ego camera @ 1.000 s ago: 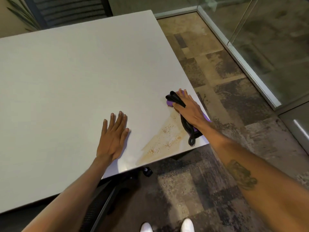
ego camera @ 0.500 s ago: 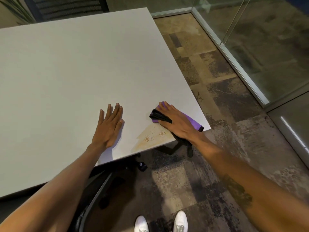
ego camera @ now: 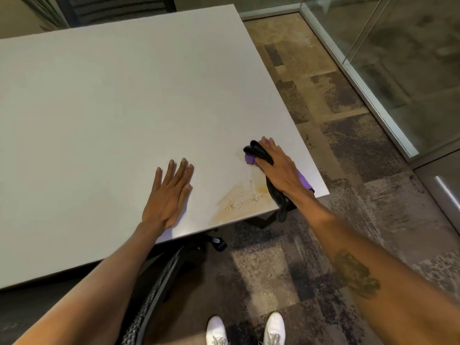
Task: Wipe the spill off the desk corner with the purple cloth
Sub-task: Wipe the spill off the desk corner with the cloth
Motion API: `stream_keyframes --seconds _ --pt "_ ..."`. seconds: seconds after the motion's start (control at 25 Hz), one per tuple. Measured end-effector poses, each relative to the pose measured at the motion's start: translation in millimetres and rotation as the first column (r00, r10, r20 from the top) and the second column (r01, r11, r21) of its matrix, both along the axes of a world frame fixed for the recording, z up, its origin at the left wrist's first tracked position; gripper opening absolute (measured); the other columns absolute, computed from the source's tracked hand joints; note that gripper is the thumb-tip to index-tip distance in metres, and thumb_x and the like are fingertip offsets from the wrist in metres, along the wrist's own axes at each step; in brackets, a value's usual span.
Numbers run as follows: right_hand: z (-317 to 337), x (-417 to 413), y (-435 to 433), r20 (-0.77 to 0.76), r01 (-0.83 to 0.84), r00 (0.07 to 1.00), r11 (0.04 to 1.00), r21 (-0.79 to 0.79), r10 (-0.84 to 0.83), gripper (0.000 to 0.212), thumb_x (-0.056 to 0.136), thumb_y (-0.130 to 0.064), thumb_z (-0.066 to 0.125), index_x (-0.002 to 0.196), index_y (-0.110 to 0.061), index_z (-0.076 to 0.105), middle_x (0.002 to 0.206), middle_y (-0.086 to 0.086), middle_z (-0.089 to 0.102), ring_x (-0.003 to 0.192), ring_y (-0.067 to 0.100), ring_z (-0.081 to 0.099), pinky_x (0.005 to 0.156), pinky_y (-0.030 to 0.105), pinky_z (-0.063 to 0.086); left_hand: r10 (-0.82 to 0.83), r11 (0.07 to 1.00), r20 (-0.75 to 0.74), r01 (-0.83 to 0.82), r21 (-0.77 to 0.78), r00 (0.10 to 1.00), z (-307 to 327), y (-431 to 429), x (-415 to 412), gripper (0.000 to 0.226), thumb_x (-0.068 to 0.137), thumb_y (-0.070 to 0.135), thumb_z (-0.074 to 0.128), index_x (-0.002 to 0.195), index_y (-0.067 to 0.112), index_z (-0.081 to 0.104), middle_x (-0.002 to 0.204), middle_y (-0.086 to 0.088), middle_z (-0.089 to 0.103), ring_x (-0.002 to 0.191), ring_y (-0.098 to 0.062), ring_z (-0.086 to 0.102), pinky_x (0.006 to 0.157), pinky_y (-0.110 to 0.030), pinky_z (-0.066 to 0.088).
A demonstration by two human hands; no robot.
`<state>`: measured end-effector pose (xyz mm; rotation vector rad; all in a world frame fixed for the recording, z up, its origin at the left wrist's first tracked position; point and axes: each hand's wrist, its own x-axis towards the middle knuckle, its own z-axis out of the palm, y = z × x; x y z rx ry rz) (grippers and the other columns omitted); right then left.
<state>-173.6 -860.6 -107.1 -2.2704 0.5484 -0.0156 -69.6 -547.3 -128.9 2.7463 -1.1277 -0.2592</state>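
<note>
- Purple cloth (ego camera: 303,179) lies on the near right corner of the desk (ego camera: 112,108), mostly covered by the right hand (ego camera: 278,170); purple shows at the fingertips and again beside the wrist, close to the desk's right edge.
- A black strip of fabric (ego camera: 261,151) runs with the cloth, bunched ahead of the fingers, passing under the palm and hanging off the near desk edge.
- The right hand presses flat on the cloth, fingers spread and stretched forward, palm down, not clenched around it.
- The spill (ego camera: 240,201) is a tan-orange smear with darker specks, spreading from just left of the right hand down to the near edge of the desk, touching the black fabric on its right side.
- The left hand (ego camera: 170,195) rests flat and empty on the desk, fingers wide, just left of the spill and apart from it.
- The desk top is pale grey and otherwise bare; no containers, labels or writing can be made out.
- Under the near edge stands a dark mesh office chair (ego camera: 149,295), with a caster (ego camera: 219,242) on the patchy brown-and-grey carpet (ego camera: 348,150).
- Two white shoes (ego camera: 245,329) show at the bottom of the view.
- A glass partition (ego camera: 410,58) with a metal floor rail runs along the right.
- A dark tattoo (ego camera: 356,272) marks the right forearm.
</note>
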Motion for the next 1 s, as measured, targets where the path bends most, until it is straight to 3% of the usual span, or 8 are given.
stream_keyframes --seconds 0.12,0.44,0.64,0.8,1.0 --pt "4 20 -2 -0.042 -0.029 0.999 0.999 -0.014 0.029 0.060 0.099 -0.046 0.043 0.155 -0.034 0.026 0.164 -0.009 0.020 0.151 0.016 0.018 0.119 0.043 0.016 0.025 0.999 -0.016 -0.025 -0.035 1.000 -1 1 -1 0.056 0.110 0.041 0.008 0.163 0.024 0.002 0.170 0.008 -0.007 0.158 -0.017 -0.013 0.128 -0.044 -0.006" --pt "14 -8 65 -0.007 -0.310 0.951 0.950 -0.040 0.310 0.057 0.101 -0.040 0.047 0.154 -0.026 0.030 0.164 -0.005 0.022 0.141 -0.003 0.011 0.115 0.020 0.007 0.026 0.999 -0.021 -0.027 -0.046 0.999 -3 2 1 0.056 0.110 0.039 0.010 0.163 0.021 0.003 0.171 0.004 -0.005 0.158 -0.019 -0.011 0.128 -0.045 -0.005" --pt "13 -61 74 0.012 -0.464 0.885 0.885 -0.037 0.465 0.053 0.103 -0.036 0.049 0.153 -0.026 0.034 0.163 -0.005 0.025 0.151 0.005 0.016 0.124 0.027 0.011 0.001 0.999 -0.024 -0.002 -0.033 1.000 -2 3 0 0.060 0.107 0.044 0.006 0.163 0.022 0.002 0.171 0.003 -0.004 0.158 -0.020 -0.012 0.128 -0.045 -0.008" --pt "14 -74 39 0.012 -0.321 0.947 0.945 -0.057 0.322 0.056 0.102 -0.028 0.053 0.154 -0.025 0.032 0.162 -0.006 0.026 0.150 0.003 0.018 0.125 0.034 0.014 0.118 0.993 0.063 -0.119 0.005 0.991 -3 6 -4 0.058 0.108 0.044 0.010 0.163 0.028 0.007 0.172 0.003 0.000 0.159 -0.025 -0.009 0.126 -0.052 -0.009" --pt "15 -32 32 -0.046 -0.162 0.986 0.986 -0.048 0.160 0.055 0.104 -0.032 0.048 0.154 -0.030 0.028 0.162 -0.013 0.022 0.136 -0.013 0.006 0.114 0.014 0.008 0.122 0.992 0.011 -0.121 -0.044 0.992 -4 2 -1 0.055 0.109 0.043 0.010 0.163 0.029 0.009 0.172 0.007 0.001 0.159 -0.023 -0.008 0.126 -0.055 -0.004"
